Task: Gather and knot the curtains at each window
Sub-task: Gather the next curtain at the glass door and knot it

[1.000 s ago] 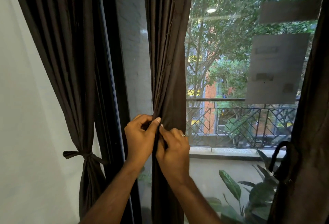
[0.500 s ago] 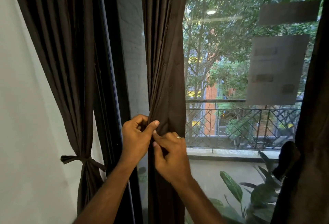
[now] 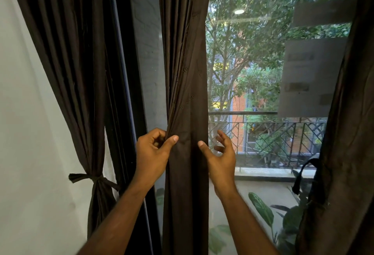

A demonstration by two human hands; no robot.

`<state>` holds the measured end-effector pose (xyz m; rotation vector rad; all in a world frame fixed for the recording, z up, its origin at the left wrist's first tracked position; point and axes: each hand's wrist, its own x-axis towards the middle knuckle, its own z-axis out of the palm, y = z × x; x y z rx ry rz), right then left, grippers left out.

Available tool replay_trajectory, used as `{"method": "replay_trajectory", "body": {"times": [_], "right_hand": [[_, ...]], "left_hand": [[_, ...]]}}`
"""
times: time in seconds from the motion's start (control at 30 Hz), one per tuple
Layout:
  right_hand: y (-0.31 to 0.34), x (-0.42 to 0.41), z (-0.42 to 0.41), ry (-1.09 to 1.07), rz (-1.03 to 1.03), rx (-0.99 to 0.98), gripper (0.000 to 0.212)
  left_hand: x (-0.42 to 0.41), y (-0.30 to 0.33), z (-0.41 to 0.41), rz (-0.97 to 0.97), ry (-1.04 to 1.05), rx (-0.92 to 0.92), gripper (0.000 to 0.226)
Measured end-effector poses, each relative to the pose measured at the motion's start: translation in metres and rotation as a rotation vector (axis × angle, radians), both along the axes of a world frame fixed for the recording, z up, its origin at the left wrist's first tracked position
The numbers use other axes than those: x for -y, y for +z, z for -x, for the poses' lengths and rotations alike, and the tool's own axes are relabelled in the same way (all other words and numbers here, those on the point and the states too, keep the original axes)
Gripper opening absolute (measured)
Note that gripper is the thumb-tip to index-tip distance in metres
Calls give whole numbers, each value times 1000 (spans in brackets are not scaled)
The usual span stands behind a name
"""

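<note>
A dark brown curtain [image 3: 185,72] hangs loose down the middle of the window. My left hand [image 3: 153,151] pinches its left edge folds between thumb and curled fingers at waist height. At the curtain's right edge my right hand [image 3: 220,153] is spread, its thumb tip touching the cloth and its fingers spread in front of the glass. Another brown curtain [image 3: 66,52] on the left is tied with a knotted band [image 3: 95,179]. A third curtain [image 3: 348,133] hangs at the right edge with a dark strap [image 3: 303,175] looped at its side.
The black window frame [image 3: 121,92] stands between the left and middle curtains. A white wall [image 3: 24,133] is at the left. Leafy plants [image 3: 267,214] grow beyond the glass, low right. A balcony railing [image 3: 273,133] and trees lie outside.
My right hand has let go of the curtain's front and moved right to its edge, fingers spreading open. My left hand keeps its pinch on the folds.
</note>
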<state>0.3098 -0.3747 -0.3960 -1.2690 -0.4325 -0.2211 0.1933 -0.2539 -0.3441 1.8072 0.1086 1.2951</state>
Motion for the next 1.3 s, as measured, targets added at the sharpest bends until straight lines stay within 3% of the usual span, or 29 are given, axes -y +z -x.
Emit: {"method": "replay_trajectory", "body": {"times": [0.07, 0.13, 0.23, 0.37, 0.57, 0.8, 0.87, 0.97, 1.07, 1.13, 1.23, 1.3], "right_hand": [[2, -4, -3, 88, 17, -18, 39], [5, -3, 2, 0, 31, 23, 19], [5, 0, 20, -256, 32, 87, 28], [-8, -18, 64, -273, 219, 675, 10], [-16, -35, 65, -268, 298, 778, 28], [-13, -42, 66, -228, 332, 755, 28], [-11, -43, 67, -194, 355, 767, 21], [-9, -38, 66, -83, 295, 759, 21], [-11, -26, 53, -143, 106, 537, 14], [-11, -22, 36, -189, 55, 328, 23], [-9, -25, 16, -43, 64, 139, 41], [-8, -28, 9, 30, 74, 131, 30]], "left_hand": [[0, 0, 3, -2, -19, -13, 26], [-2, -1, 4, -2, -2, -14, 28], [-2, -2, 1, -20, 85, 9, 26], [4, -4, -5, -59, 226, 53, 22], [3, -11, -4, -33, 205, 69, 18], [8, -9, 2, 143, -25, 69, 18], [9, -9, 4, 139, -29, 60, 13], [4, -7, 4, 92, 32, 58, 29], [4, -4, 5, 65, 27, 27, 32], [4, -3, 7, 68, 12, 23, 32], [0, -3, 9, 90, -12, 24, 27], [-1, -3, 10, 104, -30, 13, 29]]}}
